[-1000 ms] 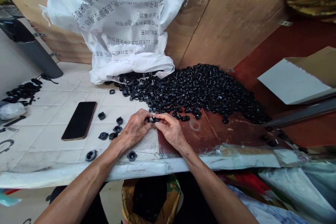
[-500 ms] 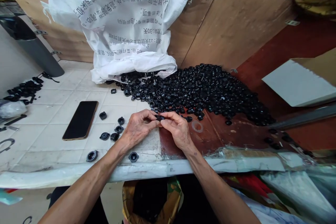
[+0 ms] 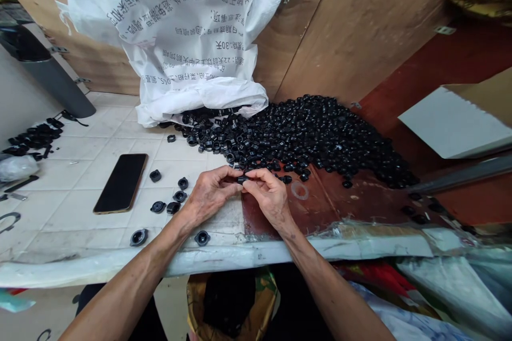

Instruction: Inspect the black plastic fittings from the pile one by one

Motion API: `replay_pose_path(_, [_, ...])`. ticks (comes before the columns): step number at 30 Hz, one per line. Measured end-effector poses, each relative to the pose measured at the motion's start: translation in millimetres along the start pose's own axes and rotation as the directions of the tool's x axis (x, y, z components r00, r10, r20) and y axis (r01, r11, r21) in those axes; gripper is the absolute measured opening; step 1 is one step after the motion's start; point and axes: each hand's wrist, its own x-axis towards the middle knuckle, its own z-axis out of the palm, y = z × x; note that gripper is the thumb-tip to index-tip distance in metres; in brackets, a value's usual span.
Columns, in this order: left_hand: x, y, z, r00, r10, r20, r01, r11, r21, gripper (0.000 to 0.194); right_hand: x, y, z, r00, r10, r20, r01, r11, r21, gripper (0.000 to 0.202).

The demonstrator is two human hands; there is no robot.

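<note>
Between the fingertips of both hands is a small black plastic cap, mostly covered by the fingers. My left hand pinches it from the left, and my right hand grips it from the right with thumb and forefinger. Just beyond the hands spreads a large heap of black plastic caps. Several loose caps lie left of my left hand, among them a round cap with side tabs and another cap close to the table edge.
A white printed sack leans on the wooden panel behind the heap. On the left lie a phone and black parts. An open bag stands below the plastic-wrapped table edge. A white box is at right.
The fingers have shifted slightly around the small black cap, and a bit more of it shows. The whole view has moved a little; the loose caps lie as before.
</note>
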Motion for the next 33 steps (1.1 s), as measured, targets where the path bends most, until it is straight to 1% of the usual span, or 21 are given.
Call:
replay_pose_path(2, [-0.6, -1.6, -1.1, 1.000, 0.028, 0.013, -0.029, 0.999, 0.036, 0.024, -0.6, 0.1, 1.5, 1.000, -0.018, 0.004, 0.018, 1.000, -0.018, 0.018])
replay_pose_path(7, [-1.1, -4.2, -2.3, 0.996, 0.086, 0.013, -0.087, 0.987, 0.138, 0.022, -2.4, 1.4, 1.7, 0.997, -0.065, 0.027, 0.069, 0.986, -0.151, 0.018])
replay_pose_path(11, [-0.9, -3.8, 0.0, 0.996, 0.090, 0.019, -0.092, 0.987, 0.132, 0.022, -2.5, 2.8, 0.3, 0.998, -0.051, 0.039, 0.055, 0.991, -0.121, 0.019])
replay_pose_path(15, [-0.2, -4.5, 3.6, 0.997, 0.075, -0.004, -0.074, 0.990, 0.119, 0.021, -1.5, 1.0, -0.7, 0.999, -0.041, 0.035, 0.044, 0.996, -0.080, 0.017])
replay_pose_path(17, [0.2, -5.2, 4.1, 0.998, 0.069, -0.014, -0.066, 0.990, 0.124, 0.021, -0.8, -0.7, -1.2, 0.995, -0.091, 0.034, 0.094, 0.992, -0.088, 0.015])
replay_pose_path(20, [0.6, -4.9, 3.1, 0.998, 0.054, -0.035, -0.049, 0.989, 0.141, 0.021, 0.1, -2.2, -1.7, 0.979, -0.200, 0.046, 0.205, 0.971, -0.124, 0.011])
replay_pose_path(22, [0.8, -3.5, 2.1, 0.999, 0.021, -0.043, -0.015, 0.992, 0.126, 0.023, -0.1, -2.1, -1.7, 0.970, -0.237, 0.056, 0.242, 0.961, -0.132, 0.012])
replay_pose_path(24, [1.3, -2.1, 1.5, 0.999, -0.018, -0.043, 0.022, 0.996, 0.092, 0.024, -1.0, -1.4, -1.6, 0.971, -0.230, 0.060, 0.236, 0.964, -0.123, 0.014])
replay_pose_path(26, [2.0, -1.5, 1.3, 0.999, -0.029, -0.039, 0.032, 0.997, 0.068, 0.024, -2.1, -0.6, -1.2, 0.980, -0.197, 0.037, 0.200, 0.975, -0.101, 0.018])
replay_pose_path(28, [2.6, -2.2, 1.3, 0.999, -0.002, -0.033, 0.004, 0.998, 0.061, 0.023, -2.8, -0.2, -0.6, 0.986, -0.169, 0.012, 0.170, 0.981, -0.095, 0.023])
replay_pose_path(29, [2.6, -2.9, 1.2, 1.000, 0.019, -0.024, -0.017, 0.997, 0.070, 0.023, -2.8, -0.2, -0.4, 0.986, -0.165, 0.003, 0.164, 0.980, -0.110, 0.022])
replay_pose_path(31, [2.2, -4.4, 1.0, 0.997, 0.071, -0.005, -0.069, 0.990, 0.127, 0.022, -2.3, -0.3, 0.2, 0.986, -0.168, 0.005, 0.166, 0.969, -0.182, 0.015])
replay_pose_path(33, [1.3, -5.1, 0.9, 0.992, 0.124, 0.019, -0.125, 0.967, 0.220, 0.018, -1.5, 0.0, 0.6, 0.984, -0.176, 0.017, 0.174, 0.945, -0.276, 0.018])
